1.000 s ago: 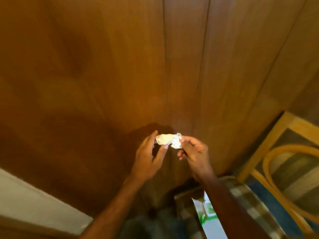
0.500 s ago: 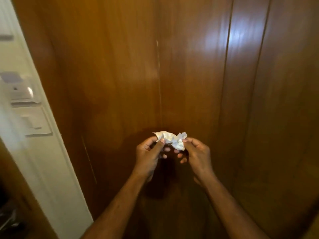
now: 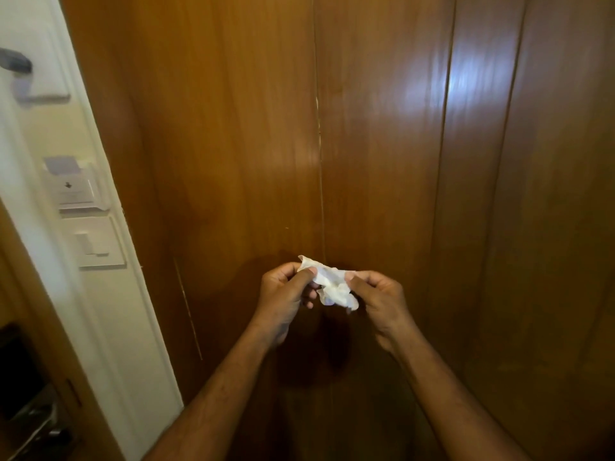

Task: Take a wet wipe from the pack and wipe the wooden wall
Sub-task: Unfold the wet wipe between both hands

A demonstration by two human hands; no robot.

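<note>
A crumpled white wet wipe (image 3: 329, 283) is stretched between both my hands, low in the middle of the view. My left hand (image 3: 286, 294) pinches its left end with thumb and fingers. My right hand (image 3: 379, 297) pinches its right end. Both are held just in front of the glossy brown wooden wall (image 3: 382, 144), which is built of vertical panels with narrow seams; I cannot tell whether the wipe touches it. The pack of wipes is out of view.
A white strip of wall (image 3: 109, 294) runs down the left side. It carries a key-card holder (image 3: 75, 188) and a light switch (image 3: 96, 242). A dark door lock (image 3: 23, 394) sits at the lower left.
The view has swung up and left, away from the chair and the floor, onto the wall panels and the white strip. Both hands still hold the wipe and have pulled it slightly wider apart.
</note>
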